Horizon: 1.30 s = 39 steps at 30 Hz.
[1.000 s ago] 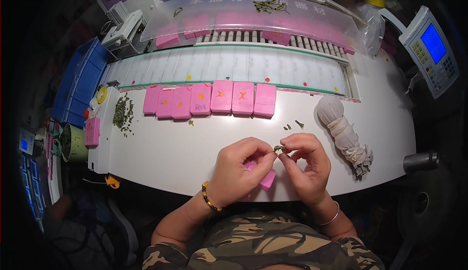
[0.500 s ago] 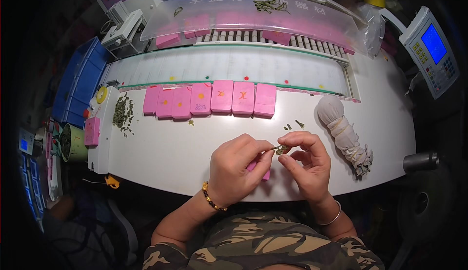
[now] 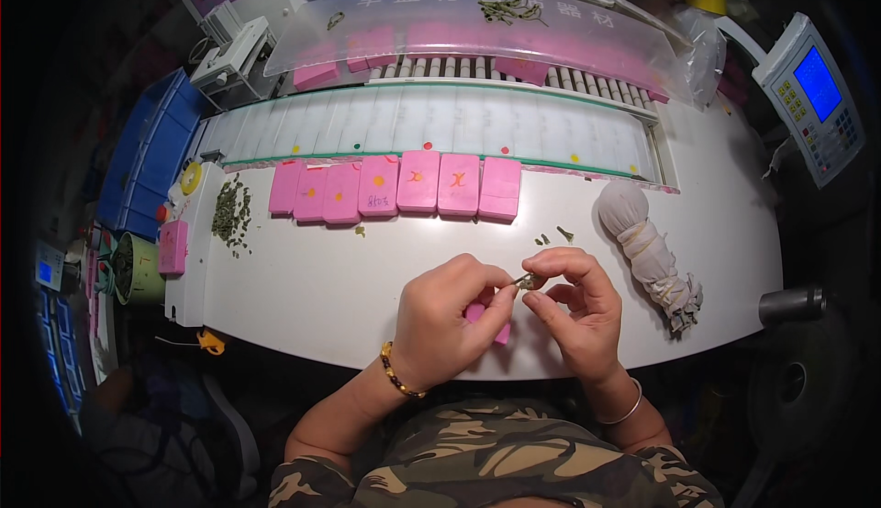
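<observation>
Between my two hands, over the front of the white table, is a small green branched piece that looks like wax (image 3: 527,281). My left hand (image 3: 450,311) pinches its thin stem between thumb and fingertips. On the other side my right hand (image 3: 576,301) curls its fingers and thumb around the piece's end; the exact contact is partly hidden. A pink block (image 3: 502,334) shows partly beneath my left hand, mostly covered by it. Just beyond my right hand lie a few green bits (image 3: 564,234).
Several pink blocks (image 3: 418,182) stand in a row before a white conveyor belt (image 3: 385,118). A tied cloth bundle (image 3: 642,251) lies at right, near a control panel (image 3: 817,95). Small green pieces (image 3: 231,214) are heaped at left, by a blue bin (image 3: 151,164).
The coloured dots on the conveyor belt have shifted left. My hands and the green piece stay almost where they were.
</observation>
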Tool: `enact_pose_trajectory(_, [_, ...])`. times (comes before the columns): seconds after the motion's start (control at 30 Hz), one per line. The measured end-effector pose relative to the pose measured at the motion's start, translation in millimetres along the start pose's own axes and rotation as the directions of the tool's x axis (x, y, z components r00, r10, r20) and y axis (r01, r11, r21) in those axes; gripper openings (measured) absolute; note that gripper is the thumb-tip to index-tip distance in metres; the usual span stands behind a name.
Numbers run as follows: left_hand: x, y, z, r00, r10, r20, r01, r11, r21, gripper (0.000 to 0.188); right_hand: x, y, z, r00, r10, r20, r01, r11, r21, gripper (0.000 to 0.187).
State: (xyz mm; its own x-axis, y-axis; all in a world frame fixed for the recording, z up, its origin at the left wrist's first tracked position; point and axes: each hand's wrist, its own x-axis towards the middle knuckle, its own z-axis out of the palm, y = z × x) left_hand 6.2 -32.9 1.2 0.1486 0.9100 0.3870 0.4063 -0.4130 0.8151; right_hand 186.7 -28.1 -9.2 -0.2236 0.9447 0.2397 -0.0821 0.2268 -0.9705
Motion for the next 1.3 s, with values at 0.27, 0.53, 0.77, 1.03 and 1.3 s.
enact_pose_trajectory(0.27, [1,-3,-8,0.78,-0.429,0.455,0.623,0.6,-0.502,0.011,2,0,0,0.998,-0.002,0.06,0.006,0.998,-0.06,0.037])
enact_pose_trajectory(0.53, [2,-6,-9,0.643,-0.453,0.617,0.763,0.314,-0.565,0.012,0,1,0,0.992,0.091,0.082,-0.085,0.993,-0.08,0.033])
enact_pose_trajectory(0.77, [0,-6,-7,0.607,-0.468,0.642,0.787,0.247,-0.565,0.013,-3,2,1,0.992,0.099,0.082,-0.092,0.992,-0.086,0.034])
enact_pose_trajectory(1.03, [2,-8,-7,0.621,-0.463,0.633,0.776,0.246,-0.581,0.013,1,3,0,0.991,0.088,0.096,-0.076,0.989,-0.124,0.038])
enact_pose_trajectory(1.3, [16,-21,-33,0.695,-0.472,0.542,0.718,0.488,-0.496,0.012,3,-2,1,0.984,0.175,0.027,-0.169,0.973,-0.156,0.046])
